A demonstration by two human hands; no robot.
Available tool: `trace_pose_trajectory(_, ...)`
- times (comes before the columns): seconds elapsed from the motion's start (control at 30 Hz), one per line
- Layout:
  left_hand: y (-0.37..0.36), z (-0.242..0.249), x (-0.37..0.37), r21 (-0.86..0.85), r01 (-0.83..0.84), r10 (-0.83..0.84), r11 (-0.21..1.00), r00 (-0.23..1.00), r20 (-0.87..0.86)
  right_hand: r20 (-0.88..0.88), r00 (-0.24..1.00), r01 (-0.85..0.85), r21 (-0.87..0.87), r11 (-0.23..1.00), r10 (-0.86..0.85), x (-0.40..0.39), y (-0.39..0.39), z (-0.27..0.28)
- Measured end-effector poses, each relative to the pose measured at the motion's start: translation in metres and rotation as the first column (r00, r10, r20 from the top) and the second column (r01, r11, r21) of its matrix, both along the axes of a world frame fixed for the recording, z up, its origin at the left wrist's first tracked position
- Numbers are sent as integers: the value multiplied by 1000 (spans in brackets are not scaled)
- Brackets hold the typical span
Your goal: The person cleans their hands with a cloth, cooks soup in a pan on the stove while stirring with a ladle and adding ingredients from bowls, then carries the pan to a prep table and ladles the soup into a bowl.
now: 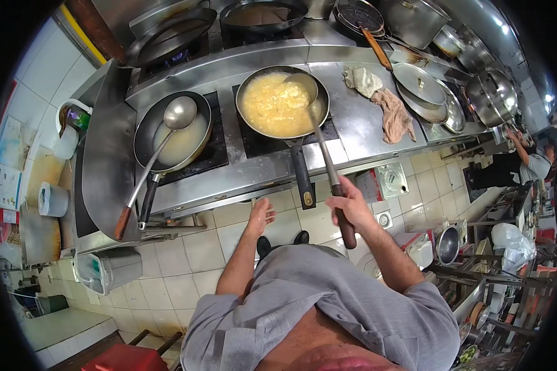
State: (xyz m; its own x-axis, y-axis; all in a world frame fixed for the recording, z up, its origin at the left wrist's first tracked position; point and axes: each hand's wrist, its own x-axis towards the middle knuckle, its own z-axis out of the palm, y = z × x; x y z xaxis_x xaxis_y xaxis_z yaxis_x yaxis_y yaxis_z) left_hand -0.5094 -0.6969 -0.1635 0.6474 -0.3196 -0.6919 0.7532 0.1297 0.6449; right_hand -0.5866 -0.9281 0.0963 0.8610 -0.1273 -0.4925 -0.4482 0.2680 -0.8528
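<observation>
My right hand grips the dark wooden handle of a long metal ladle, whose bowl rests in a black wok full of yellow scrambled egg mixture. The wok sits on a burner, its handle pointing toward me. My left hand hangs open below the stove edge, fingers spread, holding nothing, just left of the wok's handle.
A second wok with pale liquid and another ladle sits at left. Rags, lids and pots lie at right on the steel stove. Another person works at far right. Shelves with bowls stand lower right.
</observation>
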Motion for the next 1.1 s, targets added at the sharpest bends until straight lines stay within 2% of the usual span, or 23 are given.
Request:
trace_pose_trajectory(0.03, -5, -12, 6, 3, 1, -1, 1000, 1000, -3, -19, 998, 65, 207, 976, -62, -1, 7, 16)
trace_pose_trajectory(0.07, -10, -26, 12, -70, -134, 129, 989, 989, -74, -22, 998, 69, 208, 976, -65, -2, 1, 18)
trace_pose_trajectory(0.1, -17, -34, 18, -133, -270, 250, 954, 956, -153, -32, 998, 64, 391, 918, -56, -2, -9, 19)
trace_pose_trajectory(0.13, -23, -41, 24, -136, -269, 248, 954, 957, -153, -39, 998, 58, 558, 828, -43, -3, -18, 19)
trace_pose_trajectory(0.2, -35, -46, 34, -197, -456, 406, 868, 880, -244, -16, 1000, 9, 545, 839, 0, -11, -28, 18)
trace_pose_trajectory(0.3, -49, -52, 43, -246, -576, 512, 780, 813, -279, 26, 990, -142, 114, 983, 140, -18, -37, 13)
trace_pose_trajectory(0.33, -53, -54, 46, -247, -581, 517, 776, 809, -279, 27, 989, -149, 113, 982, 147, -17, -42, 10)
trace_pose_trajectory(0.4, -58, -60, 50, -355, -584, 515, 730, 812, -276, 88, 964, -213, -302, 929, 249, -15, -55, 3)
trace_pose_trajectory(0.43, -60, -63, 51, -356, -587, 519, 727, 809, -275, 41, 957, -235, -462, 855, 286, -13, -65, -1)
trace_pose_trajectory(0.47, -61, -69, 52, -379, -585, 522, 717, 811, -265, -49, 929, -289, -715, 637, 367, -9, -76, -2)
trace_pose_trajectory(0.53, -62, -73, 53, -404, -586, 530, 703, 810, -252, -45, 891, -162, -961, 224, 451, 2, -95, -15)
trace_pose_trajectory(0.57, -63, -72, 52, -448, -582, 521, 679, 812, -264, -44, 889, -162, -961, 223, 456, 8, -101, -17)
trace_pose_trajectory(0.63, -66, -68, 52, -492, -581, 518, 648, 810, -275, -187, 896, -206, -979, 3, 404, 22, -110, -21)
trace_pose_trajectory(0.67, -70, -55, 50, -450, -647, 537, 615, 762, -362, -186, 893, -205, -979, 1, 411, 28, -112, -25)
trace_pose_trajectory(0.73, -72, -48, 49, -403, -712, 556, 575, 702, -446, -193, 893, -223, -974, 27, 405, 37, -114, -36)
trace_pose_trajectory(0.77, -71, -49, 49, -414, -720, 553, 557, 693, -462, -134, 913, -204, -968, 146, 385, 41, -110, -43)
trace_pose_trajectory(0.8, -71, -50, 49, -426, -728, 550, 537, 685, -478, -135, 910, -205, -968, 143, 392, 44, -106, -48)
trace_pose_trajectory(0.87, -70, -54, 50, -439, -752, 557, 491, 659, -506, 19, 898, -157, -919, 362, 439, 46, -94, -52)
trace_pose_trajectory(0.93, -69, -59, 50, -446, -773, 559, 452, 635, -533, -31, 894, -210, -910, 357, 446, 48, -95, -41)
trace_pose_trajectory(1.0, -70, -73, 52, -502, -761, 552, 411, 646, -527, -247, 844, -339, -933, 118, 476, 48, -96, -24)
trace_pose_trajectory(1.03, -69, -79, 52, -528, -741, 549, 415, 667, -504, -236, 826, -268, -963, -10, 512, 45, -105, -29)
trace_pose_trajectory(1.07, -68, -81, 51, -527, -741, 548, 416, 667, -505, -237, 826, -270, -963, -10, 511, 42, -113, -27)
trace_pose_trajectory(1.1, -67, -80, 51, -521, -737, 565, 432, 671, -480, -276, 800, -248, -961, -126, 532, 40, -120, -20)
